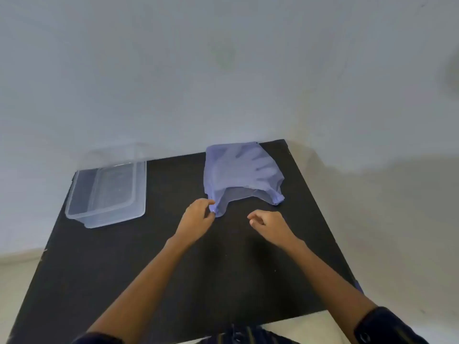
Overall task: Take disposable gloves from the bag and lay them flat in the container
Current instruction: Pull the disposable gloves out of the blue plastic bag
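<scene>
dark rectangular table (pixel 173 269); clear rectangular plastic container (pixel 106 194), open, at the far left of the table. translucent purple plastic bag (pixel 238 175), gloves dimly visible inside, lies far right of the container. left hand (pixel 197 217) pinches the bag's near corner; right hand (pixel 269 222) loosely curled, holding nothing, near the bag.

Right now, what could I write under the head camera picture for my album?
Left hand pinches the purple bag's corner, right hand waits empty, clear container sits open on the black table.
</scene>
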